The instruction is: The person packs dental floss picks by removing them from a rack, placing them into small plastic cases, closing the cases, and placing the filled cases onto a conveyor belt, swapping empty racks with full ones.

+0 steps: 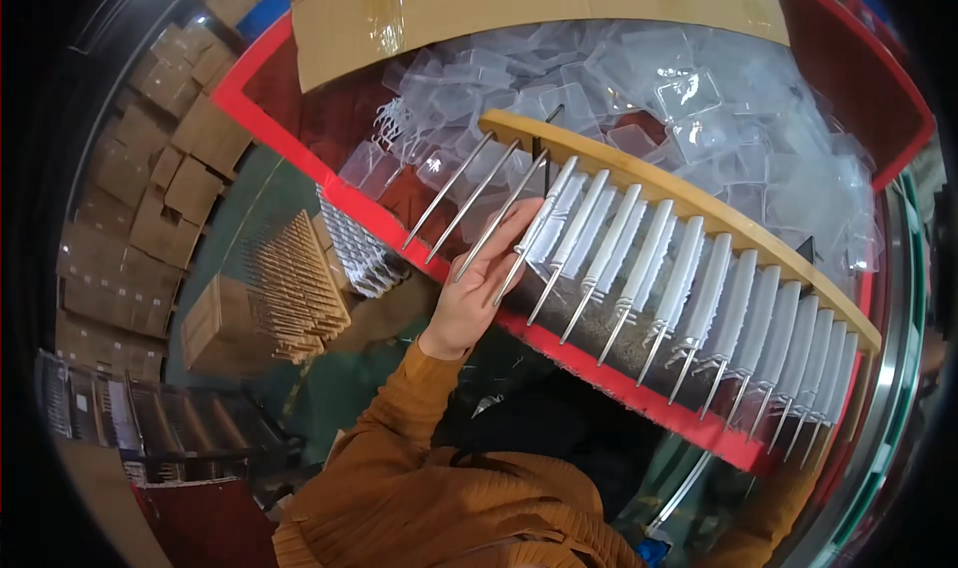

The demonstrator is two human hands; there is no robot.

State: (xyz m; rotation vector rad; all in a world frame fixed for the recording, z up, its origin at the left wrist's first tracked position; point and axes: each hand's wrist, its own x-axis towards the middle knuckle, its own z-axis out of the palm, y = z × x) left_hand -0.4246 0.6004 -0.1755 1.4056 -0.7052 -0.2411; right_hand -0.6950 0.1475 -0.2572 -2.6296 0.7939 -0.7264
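Observation:
A wooden bar with a row of long metal rods [689, 194] stands tilted across a red-rimmed bin [619, 378]. Most rods carry a stack of thin white plastic pieces [649, 259]; the ones at the left end are bare. My left hand [489, 264] reaches in among the rods, partly behind them. Its fingers close at the leftmost white stack [551, 214], and their tips are partly hidden. My right sleeve [768, 518] rises at the lower right toward the rack's right end, where the rack hides the hand.
Clear plastic boxes [689, 94] fill the bin beneath a cardboard flap [539, 14]. Another rack with wooden-coloured rods [299, 284] stands on the floor at left, near a carton [215, 323]. Stacked cartons [125, 269] line the left side. A metal-edged line [898, 368] runs at right.

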